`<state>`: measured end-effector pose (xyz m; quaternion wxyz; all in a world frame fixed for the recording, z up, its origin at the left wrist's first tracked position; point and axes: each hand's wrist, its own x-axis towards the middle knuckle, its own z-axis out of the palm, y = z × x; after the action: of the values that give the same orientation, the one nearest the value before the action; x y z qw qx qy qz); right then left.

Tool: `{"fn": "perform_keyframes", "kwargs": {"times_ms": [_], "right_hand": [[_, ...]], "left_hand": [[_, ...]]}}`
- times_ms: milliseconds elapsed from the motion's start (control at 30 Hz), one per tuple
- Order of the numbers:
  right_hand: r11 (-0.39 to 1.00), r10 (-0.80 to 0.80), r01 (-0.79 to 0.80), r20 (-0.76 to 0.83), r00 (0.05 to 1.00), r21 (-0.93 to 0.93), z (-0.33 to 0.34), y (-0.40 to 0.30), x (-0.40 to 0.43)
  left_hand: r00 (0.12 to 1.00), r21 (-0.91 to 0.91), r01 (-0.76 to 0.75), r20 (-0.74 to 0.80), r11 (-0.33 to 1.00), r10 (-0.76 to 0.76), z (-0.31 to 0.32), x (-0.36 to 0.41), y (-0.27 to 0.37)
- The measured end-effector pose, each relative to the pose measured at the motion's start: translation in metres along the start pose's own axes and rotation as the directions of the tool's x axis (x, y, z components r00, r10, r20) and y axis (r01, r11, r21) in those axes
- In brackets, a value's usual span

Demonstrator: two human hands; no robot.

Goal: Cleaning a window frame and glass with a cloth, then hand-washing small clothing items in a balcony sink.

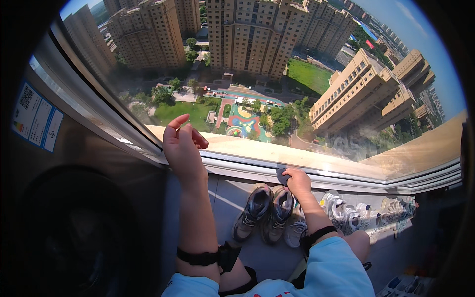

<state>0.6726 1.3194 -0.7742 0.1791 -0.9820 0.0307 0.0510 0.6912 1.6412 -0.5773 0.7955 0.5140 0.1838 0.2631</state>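
Observation:
My left hand (184,144) is raised in front of the window glass, fingers loosely curled and apart, with nothing in it. Lower and to the right, my right hand (298,182) grips a small dark piece, possibly cloth (283,176), close to the white window frame (256,167). What lies inside that fist is hidden. Just below it stands a pair of worn grey and brown sneakers, the left one (253,211) and the right one (277,217), toes towards me. A white and grey shoe (295,230) beside them is partly covered by my right forearm.
More light-coloured shoes (334,204) line the floor under the window to the right. A dark front-loading washing machine (74,222) with a printed label (37,117) stands at my left. Beyond the glass, a pale ledge (237,144) lies high above a playground. Grey tiles (222,191) cover the floor.

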Motion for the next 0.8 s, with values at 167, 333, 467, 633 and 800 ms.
{"fn": "perform_keyframes", "kwargs": {"times_ms": [167,333,467,633,800], "right_hand": [[0.840,0.492,-0.384,0.240,0.836,-0.384,-0.026,0.035,0.015],[0.910,0.278,-0.072,0.470,0.838,-0.409,0.006,-0.038,0.046],[0.907,0.197,0.055,0.537,0.821,-0.417,0.055,-0.121,0.063],[0.905,0.166,0.053,0.465,0.870,-0.422,0.084,-0.175,0.057],[0.939,-0.152,0.275,0.468,0.870,-0.206,0.137,-0.284,0.026]], "left_hand": [[0.998,0.039,-0.025,0.058,0.999,0.023,0.008,-0.006,-0.004],[0.999,-0.039,0.015,0.038,0.999,-0.014,-0.002,-0.003,0.002],[0.998,-0.098,-0.006,-0.058,0.995,0.001,-0.015,0.006,0.009],[0.980,-0.188,-0.067,-0.196,0.980,0.030,-0.038,0.014,0.031],[0.964,-0.171,-0.123,-0.256,0.978,0.077,-0.066,0.017,0.045]]}}
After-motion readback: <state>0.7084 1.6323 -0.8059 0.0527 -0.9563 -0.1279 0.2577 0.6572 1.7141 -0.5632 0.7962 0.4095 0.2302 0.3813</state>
